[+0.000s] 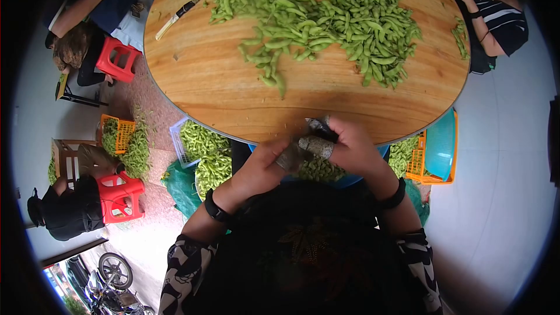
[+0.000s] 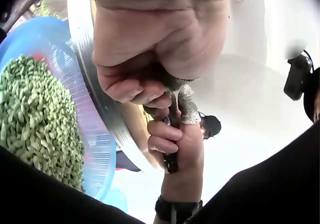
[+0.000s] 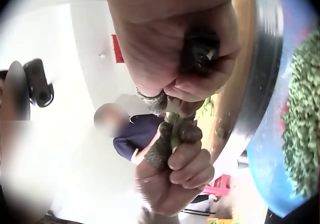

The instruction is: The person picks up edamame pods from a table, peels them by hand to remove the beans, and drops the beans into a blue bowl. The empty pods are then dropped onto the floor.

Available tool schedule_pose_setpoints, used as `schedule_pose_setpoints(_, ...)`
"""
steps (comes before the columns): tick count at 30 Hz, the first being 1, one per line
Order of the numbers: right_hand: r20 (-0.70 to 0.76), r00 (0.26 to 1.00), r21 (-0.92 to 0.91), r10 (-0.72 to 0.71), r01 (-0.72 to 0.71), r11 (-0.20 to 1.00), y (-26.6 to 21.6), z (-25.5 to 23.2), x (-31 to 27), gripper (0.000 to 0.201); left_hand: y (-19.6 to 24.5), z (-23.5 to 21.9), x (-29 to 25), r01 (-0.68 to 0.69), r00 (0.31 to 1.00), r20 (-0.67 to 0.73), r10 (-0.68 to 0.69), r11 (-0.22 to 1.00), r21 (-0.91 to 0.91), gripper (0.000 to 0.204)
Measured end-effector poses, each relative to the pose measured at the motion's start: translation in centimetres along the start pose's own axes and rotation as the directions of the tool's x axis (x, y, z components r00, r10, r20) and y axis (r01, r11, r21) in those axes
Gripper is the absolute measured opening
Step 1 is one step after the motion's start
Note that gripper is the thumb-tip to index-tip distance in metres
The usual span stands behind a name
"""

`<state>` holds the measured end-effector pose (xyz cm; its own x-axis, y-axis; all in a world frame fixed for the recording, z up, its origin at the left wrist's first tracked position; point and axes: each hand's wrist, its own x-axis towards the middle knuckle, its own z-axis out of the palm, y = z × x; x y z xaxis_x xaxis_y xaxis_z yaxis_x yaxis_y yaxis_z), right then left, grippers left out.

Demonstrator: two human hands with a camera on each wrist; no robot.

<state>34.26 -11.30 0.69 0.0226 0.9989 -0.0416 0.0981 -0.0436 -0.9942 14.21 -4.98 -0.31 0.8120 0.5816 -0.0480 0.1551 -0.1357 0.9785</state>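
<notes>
My right hand [image 1: 359,149] grips a small black-handled knife [image 1: 322,127] in its curled fingers; the handle's end shows at the palm in the right wrist view. A grey, speckled wrapping covers the right thumb [image 2: 189,106]. Close against it, my left hand [image 1: 256,166] pinches a green soybean pod [image 3: 175,134] between a wrapped thumb and a covered fingertip. Both hands meet at the near edge of the round wooden table [image 1: 221,93]. A large heap of soybean pods [image 1: 350,11] spreads over its far half.
Below the hands stands a blue basket [image 2: 102,154] of shelled soybeans [image 2: 40,124]. Another knife [image 1: 178,18] lies at the table's left. Crates and baskets of pods flank me, with an orange crate [image 1: 416,166] at right. Other people sit around, near red stools [image 1: 119,198].
</notes>
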Motion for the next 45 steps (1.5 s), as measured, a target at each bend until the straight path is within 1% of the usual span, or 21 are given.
schedule_pose_setpoints(2, 0.073, 0.992, 0.004, 0.102, -0.102, 0.995, -1.0, -0.2, 0.3, 0.022, 1.5, -0.3, 0.2, 0.279, 0.96, 0.083, -0.267, 0.905, -0.32, 0.023)
schedule_pose_setpoints(5, 0.144, 0.962, 0.121, 0.234, -0.251, 0.96, -1.0, 0.1, 0.3, 0.022, 2.4, 0.0, 0.5, 0.359, 0.923, 0.095, -0.374, 0.745, -0.562, 0.019)
schedule_pose_setpoints(9, 0.02, 1.0, -0.168, 0.019, -0.016, 0.986, 0.4, 0.5, -0.1, 0.02, 1.5, -0.4, 0.6, 0.384, 0.919, 0.113, -0.378, 0.788, -0.481, 0.02)
schedule_pose_setpoints(11, 0.018, 0.998, -0.338, -0.055, 0.058, 0.939, 0.7, 0.3, -0.1, 0.019, 1.3, -1.1, 0.4, 0.392, 0.919, 0.269, -0.289, 0.75, -0.533, 0.032)
schedule_pose_setpoints(13, 0.093, 0.984, 0.039, -0.155, 0.152, 0.988, 1.0, -0.2, 0.1, 0.019, 1.5, -1.5, 0.1, 0.408, 0.907, 0.363, -0.215, 0.665, -0.626, 0.031)
schedule_pose_setpoints(14, 0.096, 0.984, 0.041, -0.153, 0.15, 0.988, 0.8, -0.4, 0.0, 0.019, 1.7, -1.6, -0.1, 0.431, 0.888, 0.442, -0.127, 0.565, -0.703, 0.03)
schedule_pose_setpoints(16, 0.2, 0.976, 0.4, 0.087, -0.162, 0.902, -0.6, -0.8, -0.1, 0.02, 2.8, -1.7, -0.2, 0.383, 0.913, 0.394, -0.109, 0.566, -0.73, 0.029)
schedule_pose_setpoints(18, 0.137, 0.989, 0.2, 0.06, -0.087, 0.976, 0.3, -0.4, -0.3, 0.021, 2.9, -1.7, 0.0, 0.327, 0.936, 0.342, -0.085, 0.57, -0.754, 0.029)
schedule_pose_setpoints(20, 0.084, 0.996, -0.014, 0.012, -0.011, 1.0, 1.1, -0.1, -0.6, 0.023, 1.9, -1.4, 0.6, 0.178, 0.982, 0.053, -0.179, 0.812, -0.556, 0.03)
schedule_pose_setpoints(22, -0.096, 0.986, -0.231, -0.138, 0.113, 0.966, 1.5, 0.1, -1.0, 0.026, 1.0, -0.8, 0.4, 0.113, 0.987, -0.06, -0.147, 0.916, -0.385, 0.031)
schedule_pose_setpoints(24, -0.123, 0.991, -0.112, -0.061, 0.047, 0.993, 1.4, 0.1, -1.0, 0.026, 0.4, -0.1, 0.6, 0.03, 0.983, -0.176, -0.044, 0.996, -0.084, 0.027)
schedule_pose_setpoints(25, -0.14, 0.99, 0.008, 0.02, -0.019, 1.0, 1.3, 0.1, -1.0, 0.027, 0.1, 0.1, 0.6, 0.029, 0.984, -0.172, -0.044, 0.996, -0.085, 0.027)
schedule_pose_setpoints(27, -0.142, 0.99, 0.003, -0.008, 0.008, 1.0, 1.6, 0.3, -0.7, 0.023, -0.1, 0.3, 0.7, -0.077, 0.987, -0.115, 0.111, 0.961, 0.266, 0.021)
schedule_pose_setpoints(29, -0.013, 0.966, 0.135, 0.259, -0.255, 0.957, 0.6, 0.0, -0.5, 0.017, 0.6, 0.1, 0.8, -0.071, 0.987, -0.121, 0.104, 0.964, 0.256, 0.014)
schedule_pose_setpoints(31, 0.097, 0.968, 0.29, 0.231, -0.249, 0.924, 0.1, -0.2, -0.7, 0.015, 2.0, -0.4, 0.8, 0.179, 0.984, 0.064, -0.168, 0.883, -0.435, 0.011)
schedule_pose_setpoints(32, 0.195, 0.963, 0.439, 0.188, -0.257, 0.861, 0.0, -0.3, -0.9, 0.014, 2.3, -0.7, 0.5, 0.182, 0.983, 0.061, -0.173, 0.881, -0.437, 0.011)
schedule_pose_setpoints(34, 0.258, 0.942, 0.552, 0.216, -0.327, 0.767, -0.2, -0.7, -1.4, 0.013, 2.7, -1.4, 0.2, 0.351, 0.935, 0.3, -0.19, 0.621, -0.701, 0.023)
schedule_pose_setpoints(35, 0.32, 0.918, 0.646, 0.232, -0.391, 0.655, -0.2, -0.8, -1.5, 0.012, 2.7, -1.4, 0.2, 0.352, 0.934, 0.301, -0.19, 0.62, -0.701, 0.023)
schedule_pose_setpoints(39, 0.271, 0.925, 0.683, 0.266, -0.38, 0.624, 0.0, -0.5, -1.5, 0.011, 2.2, -1.0, 0.3, 0.34, 0.94, 0.263, -0.219, 0.522, -0.782, 0.032)
schedule_pose_setpoints(41, 0.087, 0.965, 0.463, 0.247, -0.259, 0.847, -0.2, -0.3, -1.5, 0.01, 1.6, -0.7, 0.2, 0.312, 0.945, 0.211, -0.25, 0.493, -0.812, 0.032)
schedule_pose_setpoints(45, -0.054, 0.996, 0.244, 0.076, -0.061, 0.968, -0.3, 0.1, -1.7, 0.012, 1.2, -0.5, -0.2, 0.249, 0.968, 0.112, -0.224, 0.813, -0.526, 0.026)
